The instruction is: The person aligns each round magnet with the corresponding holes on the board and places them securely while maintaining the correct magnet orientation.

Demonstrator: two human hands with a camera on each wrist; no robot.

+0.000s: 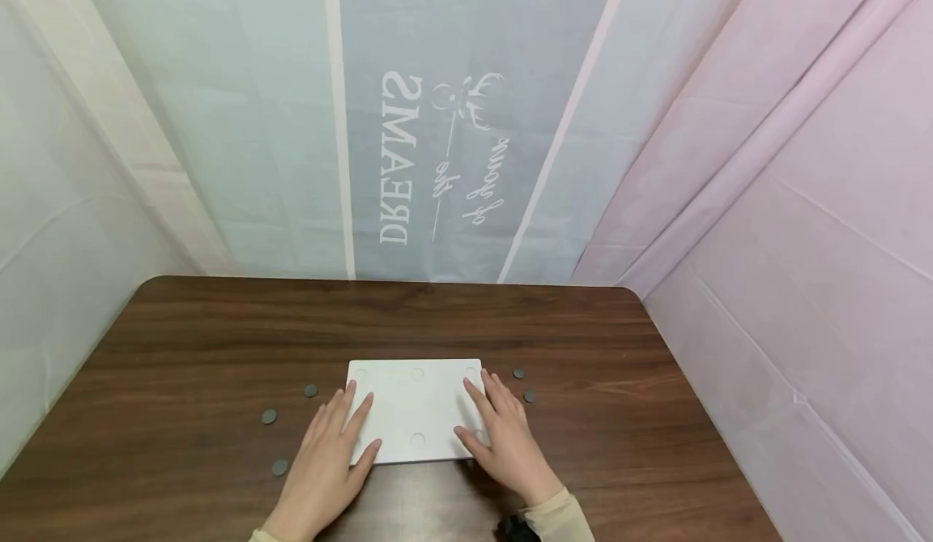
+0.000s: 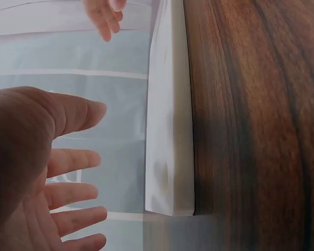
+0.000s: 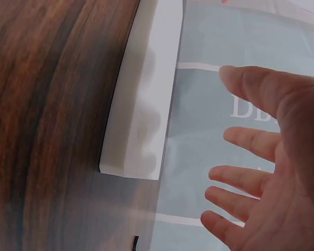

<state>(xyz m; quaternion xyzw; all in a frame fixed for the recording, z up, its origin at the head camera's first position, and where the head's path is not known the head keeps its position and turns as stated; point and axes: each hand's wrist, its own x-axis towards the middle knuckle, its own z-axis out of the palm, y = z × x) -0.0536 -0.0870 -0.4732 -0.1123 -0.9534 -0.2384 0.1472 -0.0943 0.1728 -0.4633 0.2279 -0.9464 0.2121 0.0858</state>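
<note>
A flat white rectangular slab (image 1: 415, 409) with shallow round recesses in its top lies on the wooden table. My left hand (image 1: 324, 453) hovers over its left edge, fingers spread and straight. Over the right edge hovers my right hand (image 1: 506, 449), its fingers likewise extended. Both wrist views show a gap between each hand and the slab (image 2: 170, 130); the left thumb (image 2: 78, 112) and the right thumb (image 3: 251, 83) stand apart from it. Neither hand holds anything. The slab's corners near the body are partly hidden by the hands.
Three dark grey discs lie left of the slab: a far one (image 1: 311, 390), a middle one (image 1: 270, 416) and a near one (image 1: 280, 467). Two more, an upper disc (image 1: 518, 373) and a lower disc (image 1: 529, 396), lie right. A printed curtain (image 1: 466, 161) hangs behind the table (image 1: 219, 331).
</note>
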